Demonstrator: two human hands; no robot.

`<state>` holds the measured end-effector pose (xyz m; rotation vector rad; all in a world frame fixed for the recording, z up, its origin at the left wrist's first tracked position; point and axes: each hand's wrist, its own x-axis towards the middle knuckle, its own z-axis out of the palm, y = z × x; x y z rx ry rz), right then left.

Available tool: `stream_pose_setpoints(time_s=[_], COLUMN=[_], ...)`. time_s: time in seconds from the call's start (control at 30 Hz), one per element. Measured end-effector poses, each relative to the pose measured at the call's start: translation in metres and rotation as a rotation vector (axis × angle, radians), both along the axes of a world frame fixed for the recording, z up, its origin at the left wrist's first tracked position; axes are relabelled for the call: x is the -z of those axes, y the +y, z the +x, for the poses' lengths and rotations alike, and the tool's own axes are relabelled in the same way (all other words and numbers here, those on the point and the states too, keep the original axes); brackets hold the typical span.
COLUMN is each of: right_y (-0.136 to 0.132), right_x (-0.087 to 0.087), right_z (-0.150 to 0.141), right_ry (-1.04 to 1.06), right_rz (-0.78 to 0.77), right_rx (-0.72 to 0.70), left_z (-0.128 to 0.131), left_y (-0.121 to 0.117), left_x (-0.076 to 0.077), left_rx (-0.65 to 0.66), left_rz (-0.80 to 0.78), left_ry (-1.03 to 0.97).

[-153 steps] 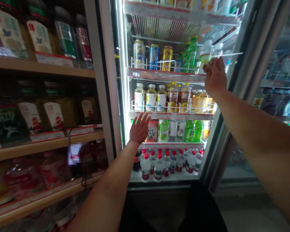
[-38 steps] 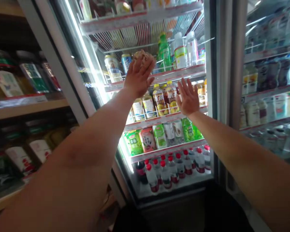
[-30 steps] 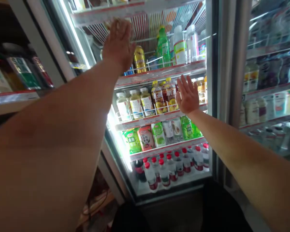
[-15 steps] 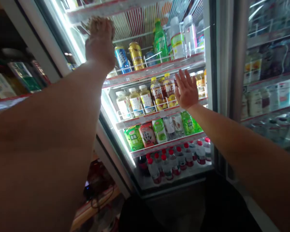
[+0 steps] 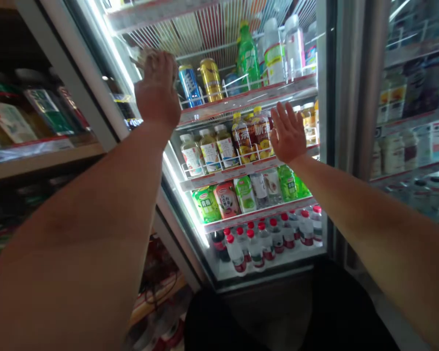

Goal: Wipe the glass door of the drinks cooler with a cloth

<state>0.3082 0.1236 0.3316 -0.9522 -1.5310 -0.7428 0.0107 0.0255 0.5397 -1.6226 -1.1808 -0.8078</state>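
Left hand: The person's left hand (image 5: 157,92) is reaching far and high from the near left; its grip is clamped on a crumpled, pale cloth (image 5: 147,58), with the fingers lying close together over it.
Cloth: It is sitting at the upper left of the glass door (image 5: 329,146), in front of the left end of the can shelf, and the fingers are partly covering it.
Right hand: The right hand (image 5: 288,134) is reaching in from the near right, lower than the left; its grip is holding nothing, the fingers are stretching straight up, slightly apart, and the palm appears to be resting flat against the glass.
Can shelf: A blue can (image 5: 190,86) is standing just right of the left hand, a gold can (image 5: 211,80) beside it, and a green bottle (image 5: 249,57) farther right.
Middle shelf: White-capped bottles (image 5: 209,152) are lining the left; yellow-capped bottles (image 5: 243,141) are standing between them and the right hand.
Lower shelf: A green pack (image 5: 207,204) and a red pack (image 5: 227,200) are standing side by side at the left end.
Cooler floor: Red-capped bottles (image 5: 255,249) are crowding together.
Far left: Large dark bottles (image 5: 12,119) are standing on a wooden shelf (image 5: 40,160).
Far right: Another stocked cooler (image 5: 406,124) is showing, blurred.
Near edge: The person's dark-clothed knees (image 5: 215,321) are facing the cooler.
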Motion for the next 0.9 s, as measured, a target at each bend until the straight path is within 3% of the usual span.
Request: stream_pose_setpoints(time_s=[0.13, 0.3, 0.43, 0.6, 0.9], right_y=[0.001, 0.002, 0.000, 0.001, 0.000], right_x=[0.001, 0.001, 0.001, 0.003, 0.003], right_z=[0.000, 0.000, -0.002, -0.003, -0.004], right_ry=[0.001, 0.006, 0.022, 0.030, 0.028], right_rz=[0.001, -0.009, 0.002, 0.016, 0.004], right_rx=[0.000, -0.052, -0.047, -0.036, -0.046], left_z=[-0.017, -0.026, -0.015, -0.002, -0.006], left_y=[0.021, 0.040, 0.034, 0.022, 0.021], left_x=[0.023, 0.071, 0.106, 0.140, 0.181], left_rx=[0.085, 0.227, 0.149, 0.102, 0.112], left_rz=[0.042, 0.165, 0.258, 0.306, 0.256], left_ry=[-0.107, -0.192, -0.196, -0.210, -0.249])
